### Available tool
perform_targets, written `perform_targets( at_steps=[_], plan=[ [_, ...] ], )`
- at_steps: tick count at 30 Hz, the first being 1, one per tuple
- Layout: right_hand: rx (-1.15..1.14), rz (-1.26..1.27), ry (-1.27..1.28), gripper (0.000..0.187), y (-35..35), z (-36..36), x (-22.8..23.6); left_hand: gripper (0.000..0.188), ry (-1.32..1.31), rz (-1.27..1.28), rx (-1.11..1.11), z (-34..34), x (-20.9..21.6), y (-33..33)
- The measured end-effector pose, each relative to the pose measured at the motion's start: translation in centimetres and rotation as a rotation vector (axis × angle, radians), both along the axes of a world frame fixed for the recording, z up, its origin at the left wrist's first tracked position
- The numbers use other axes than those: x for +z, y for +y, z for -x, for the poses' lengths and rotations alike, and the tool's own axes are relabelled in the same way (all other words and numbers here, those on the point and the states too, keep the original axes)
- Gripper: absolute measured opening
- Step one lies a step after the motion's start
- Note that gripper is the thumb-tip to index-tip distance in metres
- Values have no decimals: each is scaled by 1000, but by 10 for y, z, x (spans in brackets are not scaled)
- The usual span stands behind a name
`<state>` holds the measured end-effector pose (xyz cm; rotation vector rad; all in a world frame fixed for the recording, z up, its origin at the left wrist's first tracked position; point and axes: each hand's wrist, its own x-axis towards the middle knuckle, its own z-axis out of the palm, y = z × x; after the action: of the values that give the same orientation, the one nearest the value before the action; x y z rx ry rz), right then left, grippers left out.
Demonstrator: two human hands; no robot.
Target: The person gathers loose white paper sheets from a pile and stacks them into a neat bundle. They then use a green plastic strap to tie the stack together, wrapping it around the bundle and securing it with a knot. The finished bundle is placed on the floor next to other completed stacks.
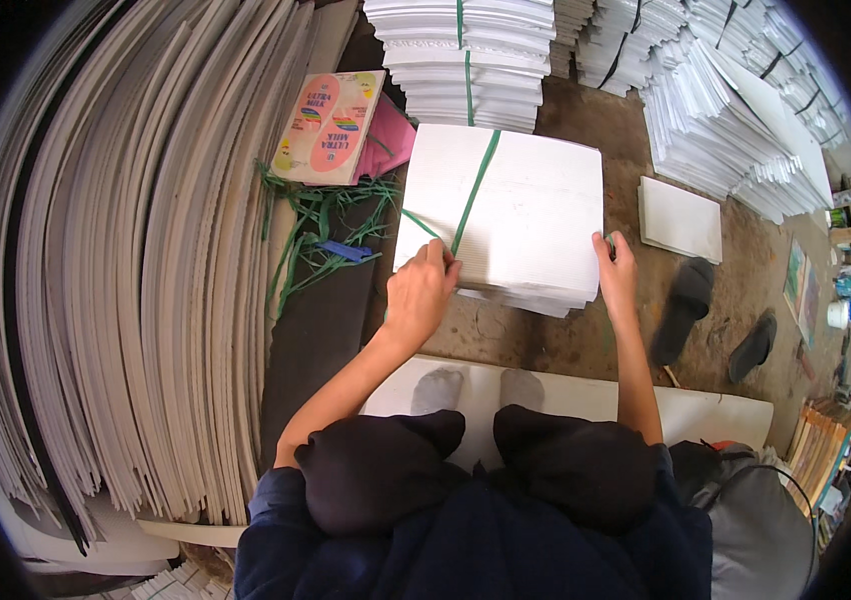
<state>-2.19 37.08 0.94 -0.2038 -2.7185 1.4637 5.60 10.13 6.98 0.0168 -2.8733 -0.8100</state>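
Note:
A stack of white cardboard sheets (pixel 536 200) sits on the floor in front of me. A green plastic strap (pixel 476 190) runs across its top and slants toward me, with a loose end (pixel 421 223) sticking out to the left. My left hand (pixel 422 292) is closed on the strap at the stack's near edge, fingers pinched together. At the near right corner, my right hand (pixel 618 272) is beside the stack with its fingers curled. Something small and dark shows between those fingers, too little of it visible to name.
Tall bundles of grey-white board (pixel 186 250) stand at the left. Cut green straps (pixel 331 215) and a blue piece (pixel 346 251) lie near a printed carton (pixel 329 125). Strapped white stacks (pixel 471 60) rise behind. A small white pile (pixel 681 218) and dark slippers (pixel 684 310) are at right.

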Motion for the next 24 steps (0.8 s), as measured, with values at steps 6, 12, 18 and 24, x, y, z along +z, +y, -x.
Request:
perform_targets(
  at_steps=[6,12,18,24],
  plan=[
    [-42,113,-41,45,2,-2,-15,24,63,97,54,-8,2,1],
    [-126,155,-11,55,5,-4,-34,21,79,123,66,-13,4,1],
    [-161,212,101,27,-8,-11,-27,17,-75,10,71,-8,6,0],
    [-196,202,41,30,-19,-18,-14,22,-231,-321,-94,8,-3,26]
  ],
)
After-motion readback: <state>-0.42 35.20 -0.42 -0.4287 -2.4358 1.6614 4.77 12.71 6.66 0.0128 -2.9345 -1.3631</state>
